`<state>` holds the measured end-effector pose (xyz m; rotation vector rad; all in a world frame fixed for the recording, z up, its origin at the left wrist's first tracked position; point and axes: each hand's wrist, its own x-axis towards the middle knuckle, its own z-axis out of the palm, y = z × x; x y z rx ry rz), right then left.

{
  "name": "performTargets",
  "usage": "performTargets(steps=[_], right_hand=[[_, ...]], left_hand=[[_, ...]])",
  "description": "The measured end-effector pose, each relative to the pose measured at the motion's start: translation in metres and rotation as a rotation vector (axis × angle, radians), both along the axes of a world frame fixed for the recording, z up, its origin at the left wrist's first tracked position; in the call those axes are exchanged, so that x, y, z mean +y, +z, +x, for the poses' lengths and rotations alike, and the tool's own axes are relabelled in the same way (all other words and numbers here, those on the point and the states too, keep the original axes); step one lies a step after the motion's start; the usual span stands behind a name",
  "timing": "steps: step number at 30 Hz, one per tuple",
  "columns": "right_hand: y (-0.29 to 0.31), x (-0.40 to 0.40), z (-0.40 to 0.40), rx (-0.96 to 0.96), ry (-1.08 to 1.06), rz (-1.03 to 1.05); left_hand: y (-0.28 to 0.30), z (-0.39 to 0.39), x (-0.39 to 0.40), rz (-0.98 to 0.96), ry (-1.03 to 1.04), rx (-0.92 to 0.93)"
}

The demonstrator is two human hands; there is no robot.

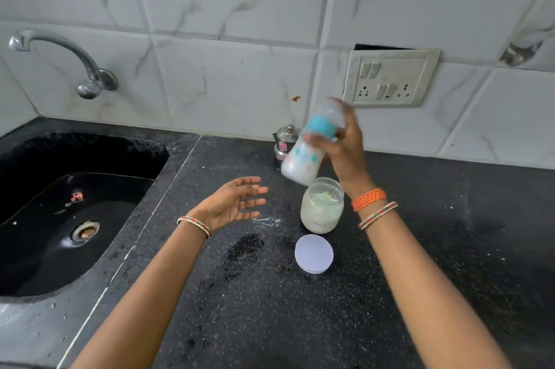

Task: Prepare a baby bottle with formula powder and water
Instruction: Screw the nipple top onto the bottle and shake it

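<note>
My right hand [345, 146] grips a baby bottle [309, 155] with a teal collar and clear cap, tilted and blurred above the counter, with white liquid in its lower part. Just below it an open glass jar of pale formula powder [322, 206] stands on the black counter. The jar's white lid [314, 253] lies flat in front of the jar. My left hand [237, 202] hovers over the counter to the left of the jar, palm up, fingers spread, holding nothing.
A black sink [69, 218] with a drain lies at the left, under a chrome tap [60, 62]. A small steel pot [285, 143] stands behind the bottle by the tiled wall. A switch socket [390, 77] is on the wall. Spilled powder and wet patches [246, 245] mark the counter.
</note>
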<state>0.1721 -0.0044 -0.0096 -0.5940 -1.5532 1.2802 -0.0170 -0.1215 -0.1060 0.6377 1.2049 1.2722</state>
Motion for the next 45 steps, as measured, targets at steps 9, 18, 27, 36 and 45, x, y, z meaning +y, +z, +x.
performTargets(steps=[9,18,27,36,45], right_hand=[[0.002,-0.013,-0.014,-0.137,-0.03,0.169],[0.017,-0.031,-0.053,-0.155,-0.269,0.025],[-0.002,-0.052,-0.051,-0.275,-0.254,0.365],[-0.026,-0.076,-0.032,-0.259,-0.278,0.475],[-0.039,-0.052,-0.041,-0.201,-0.299,0.427]], left_hand=[[-0.004,0.002,-0.002,-0.015,0.029,0.012],[-0.008,0.011,-0.005,-0.035,0.024,0.004],[-0.013,0.008,-0.006,-0.029,0.061,-0.052],[-0.014,0.003,-0.007,-0.046,0.091,0.047],[-0.005,0.004,-0.007,-0.023,0.104,0.065]])
